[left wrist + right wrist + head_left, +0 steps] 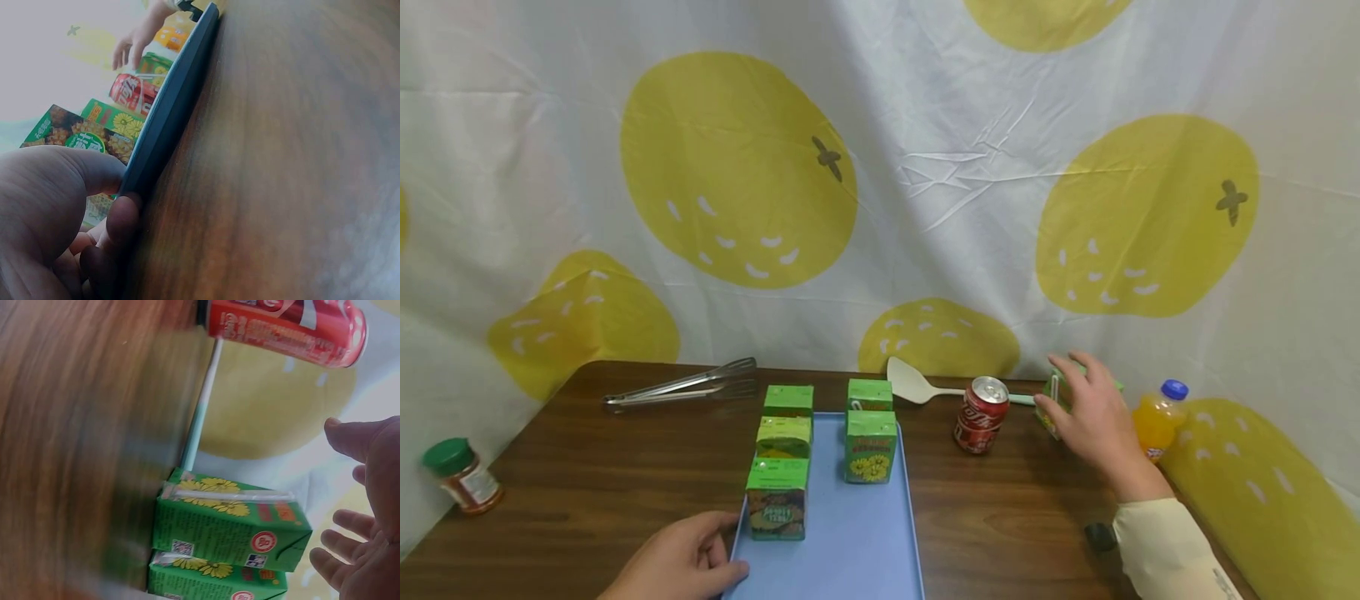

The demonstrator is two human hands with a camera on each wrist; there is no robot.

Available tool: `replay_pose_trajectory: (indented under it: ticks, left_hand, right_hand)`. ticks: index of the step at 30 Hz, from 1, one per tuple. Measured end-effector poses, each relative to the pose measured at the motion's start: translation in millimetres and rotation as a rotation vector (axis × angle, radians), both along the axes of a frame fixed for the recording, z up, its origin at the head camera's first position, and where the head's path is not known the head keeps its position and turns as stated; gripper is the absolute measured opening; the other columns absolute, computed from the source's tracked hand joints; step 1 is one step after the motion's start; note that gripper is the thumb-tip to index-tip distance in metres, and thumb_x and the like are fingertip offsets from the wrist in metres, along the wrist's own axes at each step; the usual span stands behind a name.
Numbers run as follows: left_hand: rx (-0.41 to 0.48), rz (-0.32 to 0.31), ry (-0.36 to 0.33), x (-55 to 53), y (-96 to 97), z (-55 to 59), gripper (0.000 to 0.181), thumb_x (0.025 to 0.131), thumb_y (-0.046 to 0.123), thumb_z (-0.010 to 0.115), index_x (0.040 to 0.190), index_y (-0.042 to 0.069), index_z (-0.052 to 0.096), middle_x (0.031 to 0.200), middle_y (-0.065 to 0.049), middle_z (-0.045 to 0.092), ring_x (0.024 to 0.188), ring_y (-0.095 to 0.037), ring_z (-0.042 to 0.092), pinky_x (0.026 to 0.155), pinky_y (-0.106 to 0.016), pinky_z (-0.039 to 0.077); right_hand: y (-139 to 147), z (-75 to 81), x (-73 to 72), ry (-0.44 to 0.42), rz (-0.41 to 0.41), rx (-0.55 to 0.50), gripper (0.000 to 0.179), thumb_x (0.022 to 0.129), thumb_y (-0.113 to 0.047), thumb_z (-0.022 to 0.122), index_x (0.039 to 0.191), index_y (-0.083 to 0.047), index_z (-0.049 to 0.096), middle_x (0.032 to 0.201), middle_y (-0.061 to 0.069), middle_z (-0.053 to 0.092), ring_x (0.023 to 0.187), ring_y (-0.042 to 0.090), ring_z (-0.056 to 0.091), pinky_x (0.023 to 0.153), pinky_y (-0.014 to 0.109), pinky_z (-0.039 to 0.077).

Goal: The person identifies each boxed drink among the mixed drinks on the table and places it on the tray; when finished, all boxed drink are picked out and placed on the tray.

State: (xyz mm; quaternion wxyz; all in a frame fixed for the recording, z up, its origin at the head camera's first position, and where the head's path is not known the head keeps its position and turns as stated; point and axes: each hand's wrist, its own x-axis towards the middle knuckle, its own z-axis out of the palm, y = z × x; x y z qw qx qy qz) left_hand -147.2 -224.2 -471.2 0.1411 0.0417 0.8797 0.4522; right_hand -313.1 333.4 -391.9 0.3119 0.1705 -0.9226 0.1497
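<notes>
My left hand [677,557] pinches the left edge of the light blue tray [850,550], with the thumb on top and fingers under the rim in the left wrist view. Three drink cartons stand in a column along the tray's left side, the nearest a brown-and-green carton [777,504]. Two more stand at its far right, the front one a green carton with yellow flowers [870,450]. My right hand [1093,417] hovers with spread fingers over two green cartons at the back right. The right wrist view shows a gap between the fingers and the nearer flowered carton [234,519].
A red soda can [982,415] stands between the tray and my right hand. Behind it lies a spatula [913,383]. An orange juice bottle [1157,421] is right of the hand. Metal tongs [685,387] and a green-capped spice jar [463,477] are on the left.
</notes>
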Motion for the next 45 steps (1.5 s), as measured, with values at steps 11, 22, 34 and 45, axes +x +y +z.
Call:
replay_pose_trajectory:
  ticks: [11,22,34,45]
  left_hand:
    - [0.01,-0.021,0.016,-1.0,-1.5,-0.5,0.072,0.095,0.032,0.089,0.146,-0.011,0.061,0.081,-0.001,0.065,0.066,-0.019,0.057,0.059,-0.03,0.043]
    - [0.011,-0.022,0.006,-1.5,-0.9,0.4,0.071,0.096,0.031,0.089,0.146,-0.01,0.062,0.081,-0.001,0.065,0.066,-0.02,0.057,0.059,-0.03,0.043]
    - [0.005,-0.021,0.003,-1.5,-1.4,-0.7,0.071,0.096,0.032,0.088,0.146,-0.011,0.061,0.081,-0.001,0.064,0.066,-0.019,0.057,0.061,-0.03,0.044]
    - [0.016,-0.007,-0.013,-1.3,-2.6,-3.9,0.075,0.095,0.034,0.09,0.148,-0.011,0.06,0.082,-0.002,0.065,0.067,-0.02,0.059,0.061,-0.031,0.045]
  right_hand:
    - [11.2,-9.3,-5.1,-0.01,-0.042,0.022,0.067,0.093,-0.021,0.091,0.15,-0.003,0.06,0.155,0.034,0.048,0.134,0.061,0.05,0.1,0.081,0.043]
    - [17.8,-17.8,-8.8,-0.029,-0.083,0.029,0.073,0.09,-0.021,0.093,0.151,0.0,0.058,0.153,0.037,0.047,0.138,0.06,0.045,0.107,0.079,0.039]
    - [19.8,-20.2,-10.4,-0.066,-0.121,0.023,0.082,0.089,-0.023,0.094,0.151,0.009,0.052,0.149,0.04,0.045,0.138,0.06,0.041,0.109,0.077,0.034]
    - [24.7,-24.1,-12.8,-0.075,-0.175,0.031,0.082,0.088,-0.021,0.094,0.146,0.017,0.05,0.145,0.042,0.044,0.136,0.062,0.04,0.108,0.078,0.033]
